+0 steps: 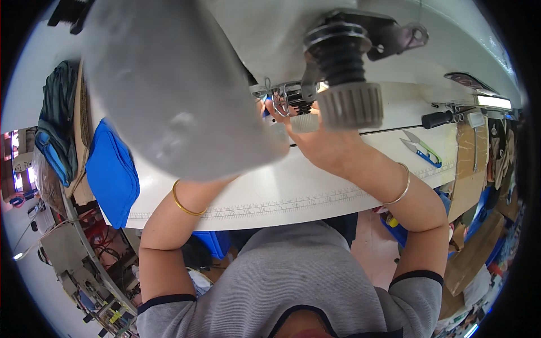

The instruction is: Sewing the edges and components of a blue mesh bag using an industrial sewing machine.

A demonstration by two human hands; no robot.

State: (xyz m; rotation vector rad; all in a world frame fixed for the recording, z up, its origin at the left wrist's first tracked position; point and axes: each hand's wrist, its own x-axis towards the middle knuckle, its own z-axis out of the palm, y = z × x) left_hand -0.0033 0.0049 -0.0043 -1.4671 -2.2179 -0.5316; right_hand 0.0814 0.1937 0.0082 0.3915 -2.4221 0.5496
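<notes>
Both my arms reach under the head of a white sewing machine (pixel 270 34). A large blurred grey part (pixel 174 96) of it covers nearly all of my left hand; the left forearm (pixel 174 217), with a gold-coloured bangle, runs in behind it. My right hand (pixel 324 143) is by the needle area, its fingers mostly behind a large ribbed tension knob (pixel 350 106) and a smaller pale knob (pixel 305 123). A small dark blue patch (pixel 266 113) shows near the fingertips, too small to name. What either hand holds is hidden.
A printed ruler strip (pixel 282 204) runs along the white table's front edge. Thread snips (pixel 422 149) lie to the right, with a black-handled screwdriver (pixel 437 119) beyond. Folded blue cloth (pixel 112 174) hangs over the left edge. Cardboard (pixel 470 149) stands at the right end.
</notes>
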